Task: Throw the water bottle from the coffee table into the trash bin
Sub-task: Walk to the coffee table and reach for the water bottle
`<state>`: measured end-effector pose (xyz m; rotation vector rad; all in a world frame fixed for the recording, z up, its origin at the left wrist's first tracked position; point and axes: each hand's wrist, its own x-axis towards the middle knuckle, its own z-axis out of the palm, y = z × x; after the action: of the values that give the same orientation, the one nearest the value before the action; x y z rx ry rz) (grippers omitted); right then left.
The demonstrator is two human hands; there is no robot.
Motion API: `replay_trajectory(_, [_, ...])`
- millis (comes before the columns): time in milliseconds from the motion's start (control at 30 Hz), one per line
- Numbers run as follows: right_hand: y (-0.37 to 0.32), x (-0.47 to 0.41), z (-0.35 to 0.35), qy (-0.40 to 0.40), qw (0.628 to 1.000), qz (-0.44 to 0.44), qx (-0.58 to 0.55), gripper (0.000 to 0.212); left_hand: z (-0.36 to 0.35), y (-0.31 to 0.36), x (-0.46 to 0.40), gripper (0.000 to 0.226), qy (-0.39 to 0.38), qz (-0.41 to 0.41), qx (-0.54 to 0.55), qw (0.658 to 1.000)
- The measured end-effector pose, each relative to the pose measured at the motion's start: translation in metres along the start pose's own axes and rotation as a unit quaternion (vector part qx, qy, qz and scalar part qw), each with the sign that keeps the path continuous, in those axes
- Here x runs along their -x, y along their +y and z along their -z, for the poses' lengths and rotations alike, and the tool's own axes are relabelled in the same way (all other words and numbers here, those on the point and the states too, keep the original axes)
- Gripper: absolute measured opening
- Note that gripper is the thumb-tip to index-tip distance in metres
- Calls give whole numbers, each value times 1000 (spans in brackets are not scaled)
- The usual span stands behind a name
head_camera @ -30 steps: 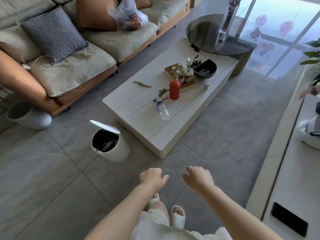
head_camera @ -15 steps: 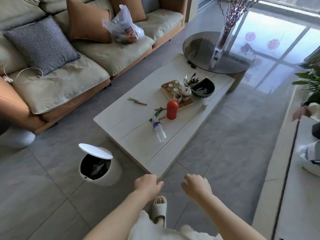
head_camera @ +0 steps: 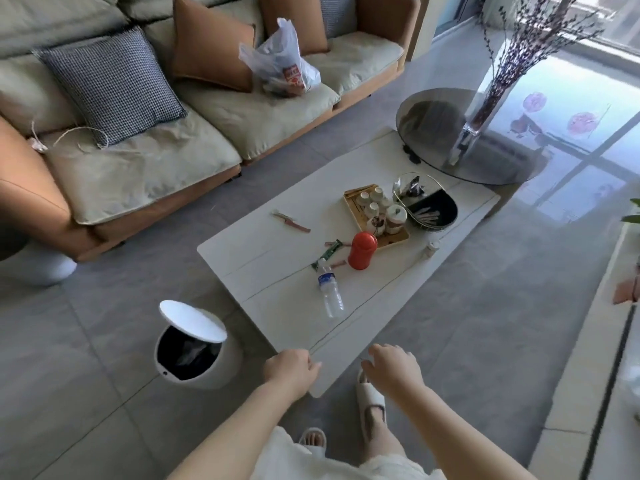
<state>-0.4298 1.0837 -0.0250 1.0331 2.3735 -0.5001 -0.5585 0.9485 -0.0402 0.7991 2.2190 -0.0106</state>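
Both hands, loosely curled and empty, have advanced to the desk near edge; water bottle now reachable.

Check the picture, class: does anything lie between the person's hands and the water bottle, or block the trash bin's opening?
Nothing visible does. Bare tabletop separates the right hand and left hand from the water bottle. The red container and wrappers lie beyond it. The trash bin has its lid raised.
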Motion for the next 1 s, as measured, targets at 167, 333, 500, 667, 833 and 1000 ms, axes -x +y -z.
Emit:
replay_trajectory(167, [7,-50,24,-16,999,35,11,35,15,19,-30,44,3,37,34,999])
replay_trajectory(333, [21,-109,52,-43,995,82,29,36,30,49,-68,42,-4,80,66,995])
replay_trajectory(500, [32,-184,59,-85,988,119,52,37,29,68,-123,41,-13,129,139,982])
replay_trajectory(667, [32,-258,43,-113,984,127,53,37,20,69,-190,44,-16,152,213,965])
replay_trajectory(833, [17,-314,10,-150,983,106,13,40,13,58,-256,50,4,161,293,942])
replay_trajectory(1000, [8,-345,-22,-177,982,67,-13,42,-11,46,-296,50,-7,177,316,932])
